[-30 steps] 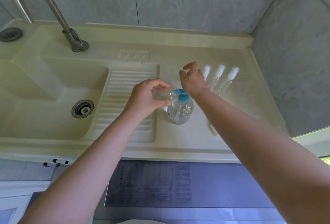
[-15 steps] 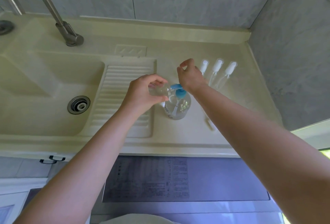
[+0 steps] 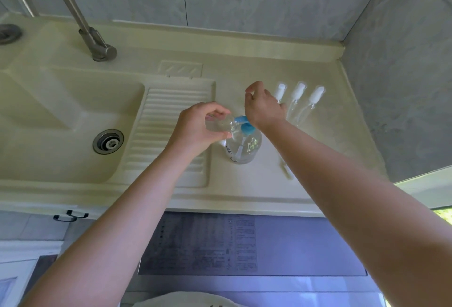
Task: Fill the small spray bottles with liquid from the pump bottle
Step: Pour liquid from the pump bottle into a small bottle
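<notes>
A clear pump bottle [image 3: 244, 149] with a blue pump head [image 3: 247, 128] stands on the counter right of the drainboard. My left hand [image 3: 195, 127] grips a small clear bottle [image 3: 220, 124], tilted on its side with its mouth at the blue nozzle. My right hand [image 3: 263, 107] is over the pump head, its heel at the pump top and its fingers loosely curled and raised, holding nothing I can see. Three small spray bottles with white caps [image 3: 298, 94] lie side by side behind my right hand. A loose spray top with a tube [image 3: 286, 169] lies on the counter under my right forearm.
A cream sink basin [image 3: 61, 120] with a metal drain [image 3: 108, 141] lies to the left, a ribbed drainboard [image 3: 156, 120] beside it. A metal tap [image 3: 97, 47] rises at the back left. Tiled walls close the back and the right side.
Both hands stay at the pump bottle in nearly the same pose. The left hand still holds the small bottle at the nozzle. The view has shifted slightly.
</notes>
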`<state>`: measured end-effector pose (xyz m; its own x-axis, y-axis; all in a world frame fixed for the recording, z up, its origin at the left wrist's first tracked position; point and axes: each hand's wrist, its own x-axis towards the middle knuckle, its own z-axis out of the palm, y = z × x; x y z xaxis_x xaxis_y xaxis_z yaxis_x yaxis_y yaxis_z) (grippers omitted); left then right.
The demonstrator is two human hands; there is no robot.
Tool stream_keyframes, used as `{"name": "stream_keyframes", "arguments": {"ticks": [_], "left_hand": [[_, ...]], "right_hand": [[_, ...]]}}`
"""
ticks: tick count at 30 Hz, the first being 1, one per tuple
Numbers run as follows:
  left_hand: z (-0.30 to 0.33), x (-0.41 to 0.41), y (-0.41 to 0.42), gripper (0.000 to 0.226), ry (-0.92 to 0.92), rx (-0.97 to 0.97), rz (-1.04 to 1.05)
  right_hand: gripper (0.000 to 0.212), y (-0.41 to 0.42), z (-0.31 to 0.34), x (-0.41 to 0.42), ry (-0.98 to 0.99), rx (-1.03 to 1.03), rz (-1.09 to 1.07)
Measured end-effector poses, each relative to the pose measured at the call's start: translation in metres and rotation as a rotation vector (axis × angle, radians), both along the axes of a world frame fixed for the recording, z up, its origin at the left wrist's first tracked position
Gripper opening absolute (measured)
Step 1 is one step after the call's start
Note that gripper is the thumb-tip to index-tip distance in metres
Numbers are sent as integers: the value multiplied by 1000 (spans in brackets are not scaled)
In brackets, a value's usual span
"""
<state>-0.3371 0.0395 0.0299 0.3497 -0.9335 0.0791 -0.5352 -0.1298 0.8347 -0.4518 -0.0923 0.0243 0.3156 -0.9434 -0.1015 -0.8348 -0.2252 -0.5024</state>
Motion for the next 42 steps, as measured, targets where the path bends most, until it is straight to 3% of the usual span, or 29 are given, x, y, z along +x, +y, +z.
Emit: {"name": "stream_keyframes", "arguments": {"ticks": [8, 15, 22, 27, 34, 42], "left_hand": [[1, 3, -1, 45, -4, 0, -6], [1, 6, -4, 47, -12, 28, -25], [4, 6, -4, 46, -4, 22, -14], [1, 4, -3, 47, 4, 23, -14], [1, 8, -1, 48, 15, 17, -10], [-3, 4, 0, 47, 39, 0, 4]], "right_hand": [[31, -6, 6, 1, -121, 116, -35], [29, 4, -4, -1, -14, 1, -5], [36, -4, 2, 2, -103, 51, -49], [31, 4, -4, -1, -27, -112, -22], [33, -3, -1, 4, -164, -49, -59], [27, 10, -7, -3, -140, -249, 6]]}}
